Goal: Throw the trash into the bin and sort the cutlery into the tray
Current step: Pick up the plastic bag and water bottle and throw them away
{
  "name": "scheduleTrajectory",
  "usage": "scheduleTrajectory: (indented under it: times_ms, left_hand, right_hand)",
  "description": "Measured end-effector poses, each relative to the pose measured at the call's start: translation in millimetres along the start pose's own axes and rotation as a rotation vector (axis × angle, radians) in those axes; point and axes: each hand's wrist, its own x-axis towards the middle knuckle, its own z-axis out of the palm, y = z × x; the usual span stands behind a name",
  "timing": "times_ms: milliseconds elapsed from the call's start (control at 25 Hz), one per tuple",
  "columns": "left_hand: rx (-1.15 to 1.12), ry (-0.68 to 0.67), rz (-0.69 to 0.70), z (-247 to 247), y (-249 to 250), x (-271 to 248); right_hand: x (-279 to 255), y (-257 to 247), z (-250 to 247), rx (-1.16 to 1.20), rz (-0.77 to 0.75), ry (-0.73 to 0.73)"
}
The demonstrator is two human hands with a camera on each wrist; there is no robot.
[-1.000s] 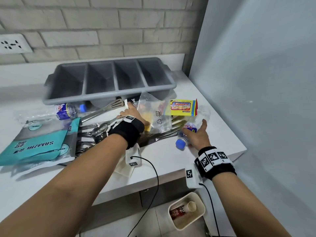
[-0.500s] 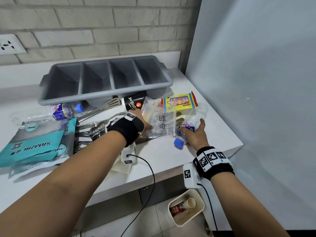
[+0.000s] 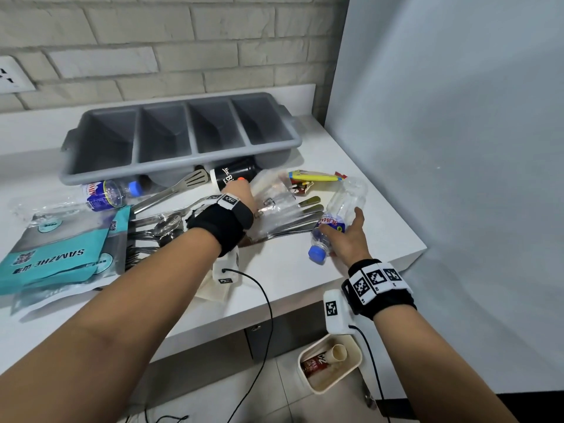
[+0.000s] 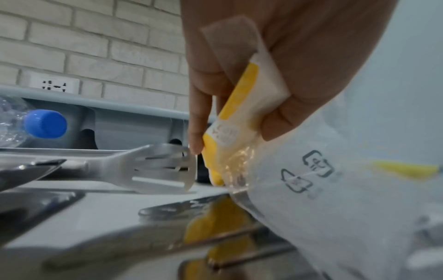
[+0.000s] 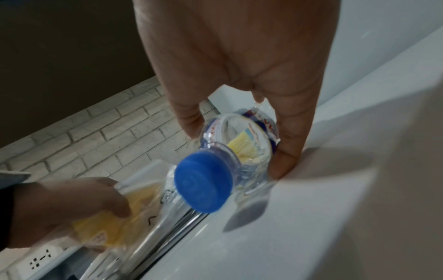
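Note:
My right hand [image 3: 343, 236] [image 5: 239, 136] grips an empty clear plastic bottle [image 3: 338, 215] [image 5: 230, 151] with a blue cap, lifted slightly off the counter near its right edge. My left hand [image 3: 241, 193] [image 4: 239, 113] pinches a clear plastic bag [image 3: 274, 203] [image 4: 335, 180] with a yellow and white packet [image 4: 237, 113] inside it. The bag lies over several knives and forks [image 3: 293, 221]. A slotted metal spatula [image 3: 171, 190] [image 4: 148, 166] and spoons [image 3: 158, 227] lie left of my left hand. The grey four-compartment cutlery tray [image 3: 180, 166] stands behind. The beige bin [image 3: 331, 367] sits on the floor below the counter.
A second bottle [image 3: 103, 193], teal and clear pouches [image 3: 55, 257], a black cup [image 3: 235, 175] and a yellow snack packet [image 3: 314, 178] lie on the white counter [image 3: 290, 270]. A grey wall panel [image 3: 457, 148] bounds the right side. Wrist cables hang over the front edge.
My right hand has closed round the bottle and raised it, tilting its base up. My left hand has pulled the plastic bag slightly towards me.

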Motion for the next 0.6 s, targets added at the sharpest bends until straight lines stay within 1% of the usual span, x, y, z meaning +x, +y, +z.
scheduleTrajectory:
  times_ms: [160,280,320,400,480,520,600]
  left_hand:
    - [-0.176,0.111,-0.034,-35.9,1.3,-19.9]
    - [-0.405,0.233,-0.028,-61.3,8.2,-48.7]
    - [-0.47,0.24,-0.016,-64.1,14.3,-60.1]
    - [-0.575,0.192,0.05,-55.8,34.1,-83.6]
    - [-0.655,0.067,0.123,-31.4,59.1,-109.0]
    - [-0.673,-0.005,0.143,-14.9,70.2,-121.0]
    - [-0.63,-0.103,0.168,18.9,87.8,-141.6]
  right_hand:
    - [-17.6,-2.5,-10.5,0.079,-0.031,0.022]
    - [-39.1,-0.5,-23.6,0.163,-0.074,0.05]
    - [-48.8,2.7,-30.6,0.185,-0.086,0.062]
    - [-67.4,17.3,-49.0,0.248,-0.115,0.102]
    - [-83.0,38.2,-71.7,0.297,-0.175,0.17]
    - [-91.9,52.0,-83.1,0.289,-0.201,0.206]
    - [-107.5,80.2,-103.8,0.229,-0.226,0.269]
